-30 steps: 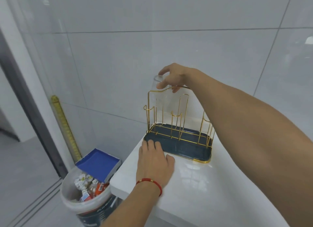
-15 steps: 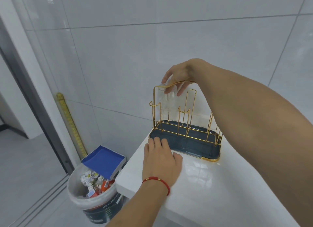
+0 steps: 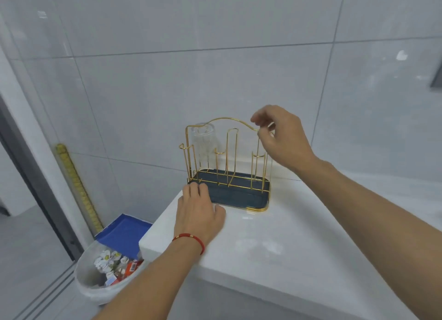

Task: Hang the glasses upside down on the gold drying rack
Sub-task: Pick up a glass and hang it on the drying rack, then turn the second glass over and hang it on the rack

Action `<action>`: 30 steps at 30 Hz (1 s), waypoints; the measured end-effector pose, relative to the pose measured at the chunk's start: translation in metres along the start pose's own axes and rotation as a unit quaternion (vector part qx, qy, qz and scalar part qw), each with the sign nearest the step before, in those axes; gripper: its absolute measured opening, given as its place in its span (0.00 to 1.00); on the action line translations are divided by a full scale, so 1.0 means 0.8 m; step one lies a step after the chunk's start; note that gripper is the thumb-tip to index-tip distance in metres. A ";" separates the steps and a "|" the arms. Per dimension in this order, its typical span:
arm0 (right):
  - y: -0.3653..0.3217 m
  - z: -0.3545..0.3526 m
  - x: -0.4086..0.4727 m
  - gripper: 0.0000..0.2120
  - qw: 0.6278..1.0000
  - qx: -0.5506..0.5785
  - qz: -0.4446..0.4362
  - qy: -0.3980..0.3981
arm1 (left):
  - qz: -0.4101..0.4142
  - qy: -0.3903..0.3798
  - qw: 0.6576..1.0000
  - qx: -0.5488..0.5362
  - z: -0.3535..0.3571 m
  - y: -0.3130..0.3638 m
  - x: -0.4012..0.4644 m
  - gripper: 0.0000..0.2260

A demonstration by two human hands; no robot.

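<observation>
A clear, ribbed drinking glass (image 3: pixel 204 141) hangs mouth-down over the rear-left prong of the gold wire drying rack with its dark blue drip tray (image 3: pixel 235 195), which stands at the middle of the frame on the white glossy counter (image 3: pixel 275 243). No other glass can be made out anywhere in view, so the next one, if there is one, has to come from outside the frame.

As a judgement, the step in hand is letting go after the hanging and checking that the rack stands firm. To do that well, the steadying hand should stay planted until the glass is seen to sit straight on its prong, not leaning on the outer frame wire, and the upper hand should lift clear without snagging the arched top wire.

The left hand (image 3: pixel 198 214) lies flat and spread on the counter at the lower middle of the frame, its fingertips touching the near-left edge of the blue tray; it grips nothing. The right hand (image 3: pixel 282 138), at the right end of the rack's top arch, has its grip loosely curled, thumb and forefinger close together at the gold wire. Whether they actually pinch the wire or only brush it cannot be told. It holds no glass.
</observation>
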State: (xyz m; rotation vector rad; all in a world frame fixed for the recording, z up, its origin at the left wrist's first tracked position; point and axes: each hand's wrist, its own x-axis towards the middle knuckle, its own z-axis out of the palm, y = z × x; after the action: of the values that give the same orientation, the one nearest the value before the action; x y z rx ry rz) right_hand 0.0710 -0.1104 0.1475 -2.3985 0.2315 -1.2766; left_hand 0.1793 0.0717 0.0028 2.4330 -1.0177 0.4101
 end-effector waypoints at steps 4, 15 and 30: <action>0.047 -0.078 -0.137 0.14 0.993 -0.098 0.058 -0.042 | 0.074 0.000 0.997 -0.017 -0.014 0.009 -0.008 0.07; 0.122 -0.216 -0.296 0.29 0.868 -0.324 0.292 0.237 | 0.240 -0.017 0.960 -0.146 0.041 0.266 -0.060 0.09; 0.177 -0.228 -0.280 0.41 0.821 -0.176 0.436 0.325 | 0.223 -0.064 0.959 -0.165 0.068 0.283 -0.073 0.14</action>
State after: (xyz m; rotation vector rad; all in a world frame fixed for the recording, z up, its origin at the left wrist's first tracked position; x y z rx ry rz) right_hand -0.1991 -0.2144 0.0081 -1.5676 1.6607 -1.5484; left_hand -0.0197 -0.0619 -0.0002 1.9457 -1.5641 0.2041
